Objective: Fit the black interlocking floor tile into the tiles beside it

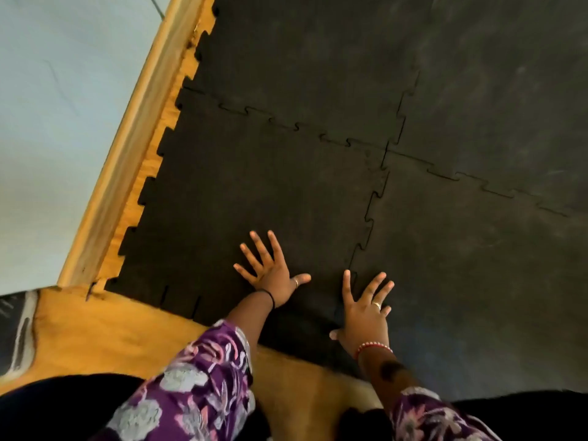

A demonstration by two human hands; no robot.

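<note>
The black interlocking floor tile [254,192] lies flat on the wooden floor, its toothed edges free on the left and near sides. Its far edge meshes with a second black tile [302,58], and its right edge meets a third tile [477,281] along a jigsaw seam [369,214]. My left hand [270,268] rests palm down on the tile near its front, fingers spread. My right hand [366,310] lies flat with spread fingers across the near end of that seam. Neither hand holds anything.
A wooden skirting board [127,148] and a pale wall [47,122] run along the left. Bare wooden floor [105,335] shows in front of the tiles. A fourth tile [509,90] lies at the far right. My patterned purple sleeves fill the bottom edge.
</note>
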